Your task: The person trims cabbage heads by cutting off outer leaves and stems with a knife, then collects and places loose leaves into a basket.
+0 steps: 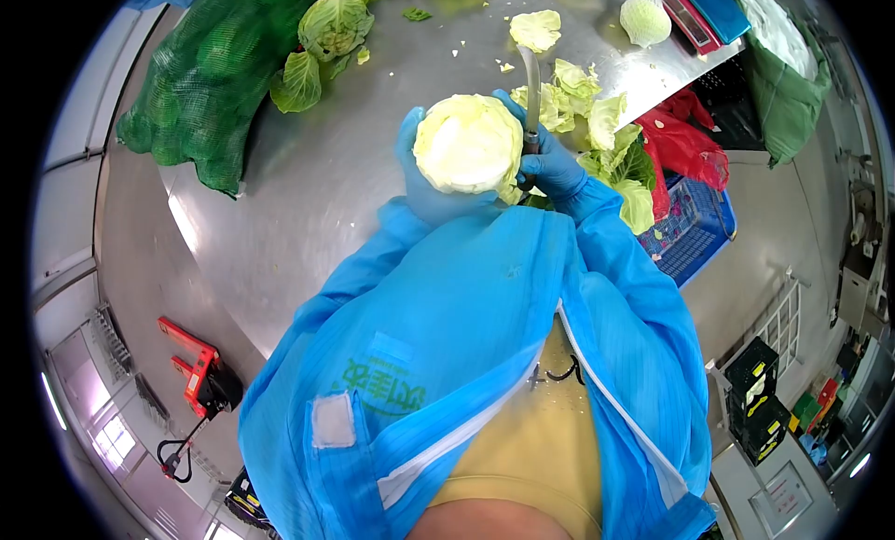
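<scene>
A pale, trimmed cabbage (466, 146) is held close to my chest over the steel table (298, 186). My left hand (417, 172), in a blue glove, cups its left side and underside. In my gloved right hand (552, 167) is a knife (532, 92), gripped by its handle with the curved blade pointing away from me. That hand is right beside the cabbage, and some of its fingers reach toward the cabbage's edge. Cut cabbage leaves (606, 120) lie on the table just to the right.
A green mesh sack of cabbages (210, 83) rests at the left, with a loose cabbage (336, 25) beside it. At the right are a blue crate (695, 228), a red mesh bag (685, 144) and a green sack (788, 92). A white cabbage (645, 18) sits at the far right.
</scene>
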`<state>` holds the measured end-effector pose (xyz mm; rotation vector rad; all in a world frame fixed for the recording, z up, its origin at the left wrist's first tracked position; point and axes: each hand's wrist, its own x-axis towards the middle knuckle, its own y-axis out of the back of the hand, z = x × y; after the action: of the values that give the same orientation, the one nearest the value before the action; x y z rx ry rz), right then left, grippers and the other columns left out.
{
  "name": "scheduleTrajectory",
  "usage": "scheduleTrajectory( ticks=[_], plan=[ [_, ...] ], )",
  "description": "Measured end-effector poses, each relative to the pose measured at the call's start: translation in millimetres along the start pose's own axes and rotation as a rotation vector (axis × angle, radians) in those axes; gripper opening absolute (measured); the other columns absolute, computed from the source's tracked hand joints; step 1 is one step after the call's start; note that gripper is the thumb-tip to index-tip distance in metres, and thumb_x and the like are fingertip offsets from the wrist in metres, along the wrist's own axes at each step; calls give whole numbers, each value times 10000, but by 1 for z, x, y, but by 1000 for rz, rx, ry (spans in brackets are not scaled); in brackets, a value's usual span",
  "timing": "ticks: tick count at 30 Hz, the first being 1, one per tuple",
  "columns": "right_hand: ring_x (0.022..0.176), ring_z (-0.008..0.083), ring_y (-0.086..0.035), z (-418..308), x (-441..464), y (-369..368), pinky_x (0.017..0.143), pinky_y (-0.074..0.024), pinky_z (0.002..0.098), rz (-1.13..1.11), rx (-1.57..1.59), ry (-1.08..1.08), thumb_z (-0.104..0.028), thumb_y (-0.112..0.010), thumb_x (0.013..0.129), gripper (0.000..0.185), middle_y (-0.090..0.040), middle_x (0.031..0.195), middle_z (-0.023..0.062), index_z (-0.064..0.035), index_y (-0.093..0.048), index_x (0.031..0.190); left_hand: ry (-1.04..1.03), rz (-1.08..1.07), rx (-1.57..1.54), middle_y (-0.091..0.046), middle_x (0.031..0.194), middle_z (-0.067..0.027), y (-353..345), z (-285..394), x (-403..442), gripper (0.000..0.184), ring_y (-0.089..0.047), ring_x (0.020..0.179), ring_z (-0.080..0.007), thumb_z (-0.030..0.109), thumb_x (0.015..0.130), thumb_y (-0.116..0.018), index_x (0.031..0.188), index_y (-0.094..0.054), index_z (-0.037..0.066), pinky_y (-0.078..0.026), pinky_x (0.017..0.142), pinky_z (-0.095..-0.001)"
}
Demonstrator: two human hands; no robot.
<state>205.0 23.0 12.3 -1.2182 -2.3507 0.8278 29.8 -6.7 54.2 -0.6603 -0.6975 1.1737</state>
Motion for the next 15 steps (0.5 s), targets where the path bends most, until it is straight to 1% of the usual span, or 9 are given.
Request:
scheduleTrajectory(
  ticks=[2, 4, 5, 8, 9, 11, 12, 13, 15],
  plan=[
    [1300, 159, -325, -2, 1, -1, 1049, -288, 303, 39, -6, -26, -207, -769, 663, 927, -299, 1464, 31, -91, -265, 1432, -245, -121, 549, -428, 1327, -138, 1, -5, -4, 839, -446, 1218, -243, 204, 755, -715, 1394, -178, 115, -352, 1033, -428],
    [900, 109, -587, 9, 2, 5, 698, -473, 211, 129, -32, -22, -325, -696, 764, 741, -546, 1238, 38, -78, -366, 1380, -95, 132, 475, -333, 1378, -158, 4, -11, -9, 1129, -385, 1261, -309, 190, 574, -861, 1411, -108, 113, -374, 1024, -453],
    [900, 109, -587, 18, 2, 13, 698, -473, 211, 135, -33, -19, -325, -696, 764, 741, -546, 1238, 38, -78, -366, 1380, -90, 127, 472, -333, 1378, -158, 13, -12, -11, 1129, -385, 1261, -309, 190, 574, -861, 1411, -108, 113, -374, 1024, -453],
    [491, 54, -465, 12, -3, -3, 381, -321, 212, 531, 193, -292, -632, -422, 869, 570, -636, 773, -24, -126, -589, 1069, 172, 74, 857, -402, 1303, -128, 33, 10, -17, 1109, -437, 1192, -266, 235, 535, -892, 1383, -196, 73, -425, 951, -403],
    [491, 54, -465, 22, -2, 8, 381, -321, 212, 540, 192, -289, -632, -422, 869, 570, -636, 773, -24, -126, -589, 1069, 177, 67, 851, -402, 1303, -128, 43, 19, -13, 1109, -437, 1192, -266, 235, 535, -892, 1383, -196, 73, -425, 951, -403],
    [444, 55, -436, 36, 2, 23, 364, -292, 210, 521, 283, -359, -657, -423, 852, 553, -577, 659, -36, -148, -596, 982, 131, 58, 1286, -431, 1267, -127, 63, 30, -5, 1077, -477, 1130, -250, 254, 516, -902, 1356, -256, 61, -434, 920, -382],
    [424, 56, -424, 33, 4, 17, 362, -282, 205, 514, 301, -380, -667, -426, 845, 543, -548, 608, -38, -161, -597, 942, -117, 4, 1407, -444, 1278, -127, 54, 36, 1, 1116, -484, 1143, -246, 245, 500, -907, 1375, -242, 50, -409, 966, -380],
    [405, 57, -411, 25, 8, 6, 359, -272, 200, 506, 319, -402, -677, -428, 837, 535, -518, 557, -40, -175, -598, 902, -118, 9, 1408, -444, 1278, -127, 54, 31, 6, 1116, -484, 1143, -246, 245, 500, -907, 1375, -242, 50, -409, 966, -380],
    [385, 60, -400, 7, 10, -15, 355, -290, 201, 480, 101, -603, -674, -440, 834, 500, -508, 526, -34, -201, -596, 868, 37, -258, 878, -442, 1311, -120, 59, 21, 17, 1143, -470, 1180, -238, 217, 488, -904, 1397, -232, 46, -387, 1002, -381]
  ],
)
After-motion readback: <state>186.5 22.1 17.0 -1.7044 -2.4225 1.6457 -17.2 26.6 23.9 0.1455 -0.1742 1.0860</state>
